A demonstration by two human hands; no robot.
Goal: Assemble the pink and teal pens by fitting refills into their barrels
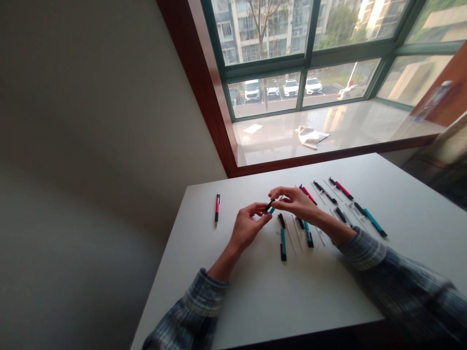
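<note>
Head view: looking forward and down across a white table [314,296] towards a corner window.

Left hand [250,226]: the grip is closed, with thumb and fingers pinching a short black-and-teal pen [269,206] above the table. Its plaid sleeve [193,311] lies at the table's near edge.

Right hand [295,204]: curled beside the left, with fingertips [276,193] at the pen's upper end. I cannot tell whether this grip is holding the pen. Its plaid sleeve [401,287] lies over the table's right corner.

Pen's place: in the air between both hands, partly hidden by the fingers.

Other pens: loose rows lie just past and right of the hands, including 2 with red barrels [308,195] and 3 with teal barrels [283,244]. Thin refills [291,236] lie among them.

Lone pen: 1 red-and-black pen [217,207] lies well left of the hands.

Window sill: a crumpled white cloth [312,136] and a white paper sheet [252,128] lie on the sill [365,121].

Outside: white cars [280,89] stand parked beyond the glass.
</note>
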